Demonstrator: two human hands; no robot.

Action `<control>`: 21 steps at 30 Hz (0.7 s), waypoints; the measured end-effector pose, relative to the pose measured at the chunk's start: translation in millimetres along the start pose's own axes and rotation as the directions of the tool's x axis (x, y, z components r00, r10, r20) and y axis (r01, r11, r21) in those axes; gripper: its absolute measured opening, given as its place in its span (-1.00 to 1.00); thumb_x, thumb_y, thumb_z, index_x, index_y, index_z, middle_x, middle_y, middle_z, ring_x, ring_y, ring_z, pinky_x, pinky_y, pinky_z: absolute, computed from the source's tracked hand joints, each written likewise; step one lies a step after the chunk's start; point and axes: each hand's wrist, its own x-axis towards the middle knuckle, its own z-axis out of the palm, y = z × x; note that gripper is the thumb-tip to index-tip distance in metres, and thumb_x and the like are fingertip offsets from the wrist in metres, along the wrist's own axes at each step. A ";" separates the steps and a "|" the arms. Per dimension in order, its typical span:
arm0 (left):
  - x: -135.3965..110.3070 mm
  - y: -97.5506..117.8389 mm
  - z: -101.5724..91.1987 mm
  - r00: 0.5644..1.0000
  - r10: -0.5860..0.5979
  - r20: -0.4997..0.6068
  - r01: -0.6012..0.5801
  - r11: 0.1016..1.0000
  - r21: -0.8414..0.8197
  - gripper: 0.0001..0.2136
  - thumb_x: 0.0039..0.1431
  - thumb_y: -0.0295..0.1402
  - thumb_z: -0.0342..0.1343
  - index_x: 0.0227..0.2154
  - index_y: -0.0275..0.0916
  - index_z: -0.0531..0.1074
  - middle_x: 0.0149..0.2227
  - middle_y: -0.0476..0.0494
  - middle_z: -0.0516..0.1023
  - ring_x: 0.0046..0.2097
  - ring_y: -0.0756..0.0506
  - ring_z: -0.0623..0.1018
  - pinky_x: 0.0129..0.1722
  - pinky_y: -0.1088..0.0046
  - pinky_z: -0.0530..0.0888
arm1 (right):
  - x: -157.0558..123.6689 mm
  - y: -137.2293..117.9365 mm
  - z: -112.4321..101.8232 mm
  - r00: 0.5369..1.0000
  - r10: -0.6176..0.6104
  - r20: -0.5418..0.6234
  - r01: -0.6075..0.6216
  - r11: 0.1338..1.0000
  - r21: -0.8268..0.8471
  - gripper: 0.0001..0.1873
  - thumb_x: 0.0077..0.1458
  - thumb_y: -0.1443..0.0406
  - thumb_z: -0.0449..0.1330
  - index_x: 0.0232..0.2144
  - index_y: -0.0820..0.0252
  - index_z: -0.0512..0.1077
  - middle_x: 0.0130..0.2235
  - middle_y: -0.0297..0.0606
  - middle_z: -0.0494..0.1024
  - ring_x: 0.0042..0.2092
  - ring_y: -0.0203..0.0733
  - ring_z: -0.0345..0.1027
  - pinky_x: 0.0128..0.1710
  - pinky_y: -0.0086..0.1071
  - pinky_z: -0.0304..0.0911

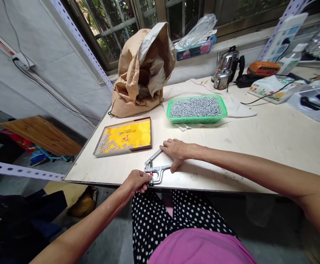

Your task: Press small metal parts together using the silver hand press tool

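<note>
Near the front edge of the table lies a grey metal hand press [157, 169] with two spread handles, a coil spring and a small red part at its jaw. My right hand [175, 151] grips the handles, fingers on the upper one and thumb by the lower one. At the jaw end, my left hand [138, 181] is closed in a pinch; what sits between its fingertips is too small to make out. Beyond my hands stands a shallow tray [151, 137] with a yellow sheet and several small metal pins. A green basket [197, 120] is full of similar silvery pins.
A large brown paper bag [132, 80] stands open at the back left. At the back right are a metal kettle [229, 60], an orange and black battery [263, 68], a tissue box [271, 88] and a white tray [308, 110]. The table edge [107, 184] runs close before my lap.
</note>
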 end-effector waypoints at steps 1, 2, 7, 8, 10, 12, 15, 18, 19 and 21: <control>-0.3 0.4 0.2 1.000 -0.002 -0.001 0.002 1.000 -0.003 -0.68 -0.11 -0.14 0.30 -0.51 -0.30 0.40 -0.78 0.10 0.33 -0.73 0.09 0.25 -0.67 0.59 0.15 | -0.7 -1.1 -0.9 1.000 0.008 0.005 -0.008 1.000 0.005 -0.04 -0.29 -0.12 0.39 0.05 0.39 0.34 0.02 0.07 0.36 -0.01 0.12 0.20 -0.05 -0.10 0.20; -0.6 0.9 0.4 1.000 -0.004 -0.001 0.004 1.000 -0.006 -0.68 -0.12 -0.14 0.30 -0.51 -0.30 0.41 -0.78 0.09 0.33 -0.73 0.09 0.25 -0.66 0.58 0.16 | -1.7 -2.1 -1.5 1.000 0.016 0.007 -0.016 1.000 0.011 -0.09 -0.28 -0.11 0.38 0.01 0.38 0.36 0.00 0.06 0.37 -0.01 0.11 0.20 -0.07 -0.11 0.20; -1.9 4.3 0.0 1.000 -0.024 0.012 0.024 1.000 -0.009 -0.71 -0.10 -0.18 0.30 -0.52 -0.31 0.40 -0.77 0.09 0.35 -0.72 0.09 0.28 -0.64 0.58 0.22 | -7.1 -6.3 -1.7 0.999 0.052 -0.005 -0.052 0.998 0.039 -0.23 -0.23 -0.08 0.38 -0.06 0.30 0.41 -0.04 0.01 0.39 -0.03 0.10 0.20 -0.12 -0.15 0.19; -1.9 4.7 -0.3 0.999 -0.026 0.018 0.026 1.000 -0.005 -0.71 -0.10 -0.18 0.30 -0.52 -0.30 0.40 -0.77 0.09 0.34 -0.72 0.09 0.28 -0.64 0.57 0.23 | -7.9 -6.8 -1.7 0.998 0.055 -0.005 -0.055 0.998 0.043 -0.24 -0.23 -0.07 0.38 -0.07 0.29 0.41 -0.04 0.00 0.39 -0.03 0.09 0.20 -0.12 -0.15 0.19; -1.4 5.0 -1.0 0.999 -0.026 0.024 0.026 1.000 0.005 -0.71 -0.11 -0.19 0.31 -0.54 -0.30 0.39 -0.77 0.10 0.33 -0.72 0.09 0.27 -0.64 0.57 0.23 | -9.2 -7.2 -1.4 0.998 0.061 0.000 -0.061 0.997 0.049 -0.24 -0.23 -0.06 0.38 -0.06 0.30 0.41 -0.04 0.00 0.39 -0.02 0.09 0.20 -0.11 -0.15 0.18; -0.5 4.6 -1.6 0.999 -0.026 0.028 0.025 1.000 0.004 -0.71 -0.12 -0.19 0.31 -0.56 -0.29 0.38 -0.78 0.11 0.31 -0.72 0.10 0.26 -0.65 0.57 0.23 | -10.4 -6.1 -0.2 0.998 0.066 -0.002 -0.066 0.996 0.056 -0.21 -0.24 -0.07 0.38 -0.04 0.31 0.39 -0.03 0.01 0.39 -0.02 0.10 0.20 -0.08 -0.14 0.18; 1.2 3.3 -2.2 0.999 -0.020 0.048 0.021 1.000 -0.019 -0.72 -0.13 -0.20 0.31 -0.55 -0.30 0.39 -0.78 0.12 0.31 -0.71 0.10 0.26 -0.65 0.58 0.24 | -12.6 -2.1 3.6 0.998 0.055 -0.029 -0.053 0.996 0.070 -0.12 -0.26 -0.10 0.38 0.02 0.32 0.35 0.02 0.03 0.37 0.01 0.11 0.19 -0.05 -0.12 0.17; 2.8 1.9 -2.4 0.998 -0.017 0.061 0.019 0.999 -0.033 -0.70 -0.16 -0.17 0.32 -0.54 -0.31 0.41 -0.78 0.11 0.32 -0.70 0.10 0.27 -0.65 0.59 0.23 | -14.7 2.0 7.1 0.998 0.037 -0.052 -0.032 0.996 0.085 -0.08 -0.26 -0.13 0.37 0.04 0.32 0.33 0.03 0.05 0.37 0.01 0.12 0.19 -0.05 -0.11 0.17; 3.1 1.5 -2.5 0.998 -0.018 0.060 0.020 0.999 -0.034 -0.69 -0.18 -0.16 0.33 -0.54 -0.31 0.41 -0.78 0.11 0.32 -0.70 0.09 0.27 -0.65 0.59 0.23 | -15.2 2.6 7.5 0.998 0.035 -0.053 -0.030 0.996 0.087 -0.09 -0.26 -0.14 0.36 0.03 0.32 0.33 0.02 0.05 0.38 0.00 0.12 0.20 -0.06 -0.11 0.17; 3.6 1.0 -2.7 0.998 -0.018 0.058 0.020 0.999 -0.032 -0.67 -0.19 -0.14 0.33 -0.55 -0.30 0.41 -0.78 0.11 0.31 -0.70 0.10 0.27 -0.66 0.59 0.23 | -16.0 2.4 7.1 0.998 0.037 -0.042 -0.033 0.996 0.087 -0.12 -0.25 -0.14 0.36 0.00 0.33 0.35 0.00 0.03 0.39 -0.01 0.12 0.21 -0.07 -0.12 0.18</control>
